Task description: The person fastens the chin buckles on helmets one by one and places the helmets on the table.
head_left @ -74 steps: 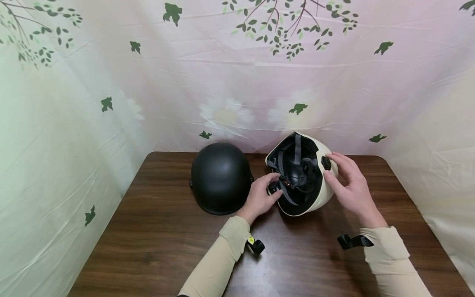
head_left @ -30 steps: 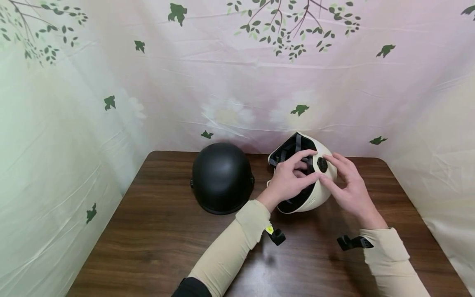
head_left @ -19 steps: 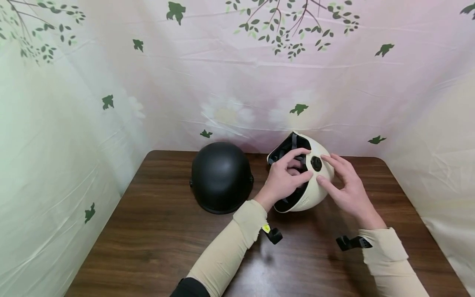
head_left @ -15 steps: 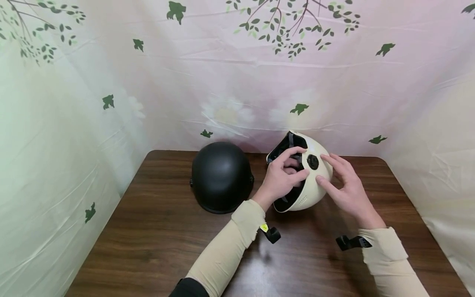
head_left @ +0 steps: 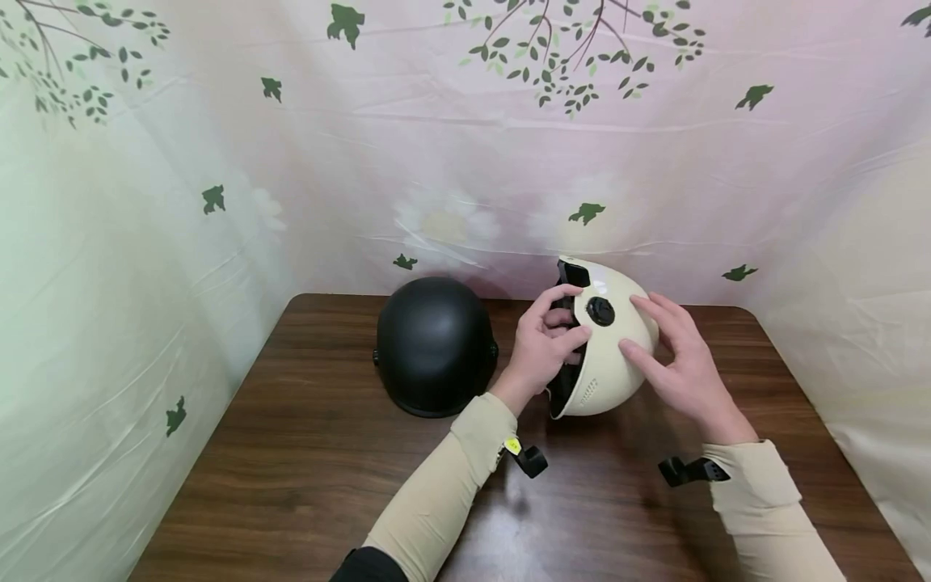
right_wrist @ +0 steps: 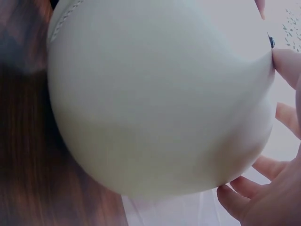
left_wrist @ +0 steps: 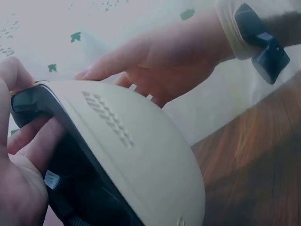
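A cream helmet (head_left: 618, 364) with a dark lining lies tipped on the table, its opening facing left. On the shell's upper side sits a round black knob (head_left: 600, 311). My left hand (head_left: 541, 343) grips the rim near this knob, some fingers inside the opening and the thumb at the edge. The left wrist view shows those fingers (left_wrist: 44, 141) against the dark inside, beside a grey strap (left_wrist: 52, 179). My right hand (head_left: 684, 368) rests spread fingertips on the right of the shell. In the right wrist view the smooth shell (right_wrist: 155, 103) fills most of the picture.
A matte black helmet (head_left: 435, 347) stands dome up on the brown wooden table (head_left: 305, 453), left of the cream one and close to the left hand. A pale printed cloth (head_left: 494, 178) hangs behind the table and along both sides.
The left hand has gone from the strap area inside the cream helmet to its rim. The helmet has turned, its opening now facing further left and its knob shifted left. The right hand stays nearly in place.
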Demonstrator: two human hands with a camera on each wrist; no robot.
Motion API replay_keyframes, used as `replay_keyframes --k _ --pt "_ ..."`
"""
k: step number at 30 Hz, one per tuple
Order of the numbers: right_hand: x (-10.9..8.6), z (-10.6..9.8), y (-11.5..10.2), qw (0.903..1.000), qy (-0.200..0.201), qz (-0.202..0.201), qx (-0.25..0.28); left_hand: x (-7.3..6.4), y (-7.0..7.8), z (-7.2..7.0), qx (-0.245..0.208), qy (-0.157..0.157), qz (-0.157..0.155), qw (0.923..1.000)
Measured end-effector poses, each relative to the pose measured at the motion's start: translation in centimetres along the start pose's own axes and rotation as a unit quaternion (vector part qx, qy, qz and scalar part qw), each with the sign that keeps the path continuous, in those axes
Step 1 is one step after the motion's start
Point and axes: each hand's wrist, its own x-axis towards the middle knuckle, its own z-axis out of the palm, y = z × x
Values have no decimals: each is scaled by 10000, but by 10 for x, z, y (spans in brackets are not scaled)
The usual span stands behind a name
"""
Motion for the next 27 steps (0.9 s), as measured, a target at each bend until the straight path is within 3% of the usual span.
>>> replay_keyframes --k 5,8,14,27 --pt "5 -4 -1 10000 8 82 -45 1 -5 -1 -699 355 -89 9969" --pt "8 -6 0 9999 -52 122 -68 1 -9 -2 -865 433 -83 9953" --pt "11 -7 2 9997 -182 167 20 -2 -13 -4 -1028 446 -19 9937" --pt "10 -8 2 9998 -49 191 -53 -6 -19 -11 -1516 413 86 9875"
